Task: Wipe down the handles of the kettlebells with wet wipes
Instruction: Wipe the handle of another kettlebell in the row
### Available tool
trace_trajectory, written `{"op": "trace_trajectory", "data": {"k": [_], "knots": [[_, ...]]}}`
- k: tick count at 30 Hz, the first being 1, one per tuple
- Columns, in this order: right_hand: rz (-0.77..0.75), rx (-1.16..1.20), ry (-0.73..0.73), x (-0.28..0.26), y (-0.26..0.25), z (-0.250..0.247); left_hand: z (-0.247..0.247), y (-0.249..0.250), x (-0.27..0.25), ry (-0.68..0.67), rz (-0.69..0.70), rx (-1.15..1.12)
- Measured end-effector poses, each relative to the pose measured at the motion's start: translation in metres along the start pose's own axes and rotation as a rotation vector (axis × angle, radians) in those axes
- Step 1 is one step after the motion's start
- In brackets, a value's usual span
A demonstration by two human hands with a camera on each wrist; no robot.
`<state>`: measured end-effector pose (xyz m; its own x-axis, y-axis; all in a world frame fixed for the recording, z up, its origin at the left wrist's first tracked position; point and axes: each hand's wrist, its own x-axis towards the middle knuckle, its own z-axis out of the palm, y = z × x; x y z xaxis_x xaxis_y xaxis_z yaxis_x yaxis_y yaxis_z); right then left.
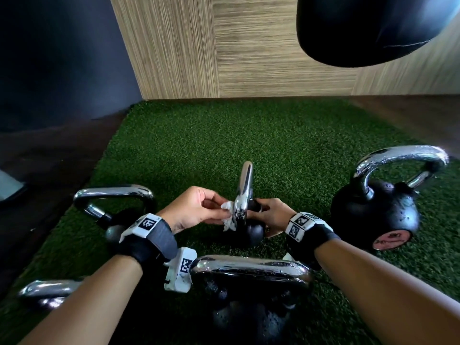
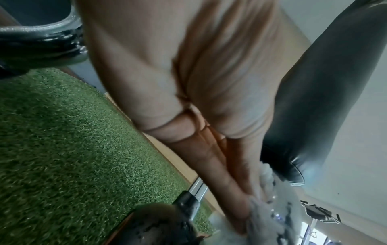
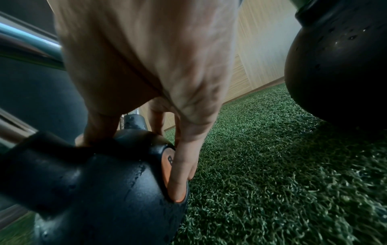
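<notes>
A small black kettlebell (image 1: 251,234) with a chrome handle (image 1: 245,188) stands on the green turf in the middle of the head view. My left hand (image 1: 222,212) pinches a crumpled white wet wipe (image 1: 227,216) against the left side of that handle, low down near the ball. In the left wrist view the wet wipe (image 2: 263,215) bunches at my fingertips. My right hand (image 1: 258,211) grips the ball from the right. In the right wrist view the thumb lies on top of the ball (image 3: 117,182) and a finger (image 3: 180,170) presses its orange label.
Other chrome-handled kettlebells stand around: one at the left (image 1: 114,195), a large one at the right (image 1: 375,215), one close in front of me (image 1: 249,268), and a handle at the lower left (image 1: 47,290). A black punching bag (image 1: 373,28) hangs at the upper right. A wooden wall borders the turf (image 1: 224,145).
</notes>
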<state>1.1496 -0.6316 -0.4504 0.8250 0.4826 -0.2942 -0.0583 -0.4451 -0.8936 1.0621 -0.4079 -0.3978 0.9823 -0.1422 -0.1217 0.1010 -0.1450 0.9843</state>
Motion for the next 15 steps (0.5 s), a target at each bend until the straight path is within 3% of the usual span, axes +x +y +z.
{"op": "trace_trajectory", "data": {"k": [8,11,15], "knots": [[-0.058,-0.052,0.050,0.002,0.004,0.001,0.011,-0.016,-0.001,0.096,0.012,0.043],[-0.085,-0.160,0.079,0.000,0.004,0.003,0.016,-0.023,0.000,0.110,-0.038,0.091],[-0.001,-0.398,0.065,-0.002,-0.013,-0.004,0.016,-0.017,0.000,0.110,-0.091,0.135]]}}
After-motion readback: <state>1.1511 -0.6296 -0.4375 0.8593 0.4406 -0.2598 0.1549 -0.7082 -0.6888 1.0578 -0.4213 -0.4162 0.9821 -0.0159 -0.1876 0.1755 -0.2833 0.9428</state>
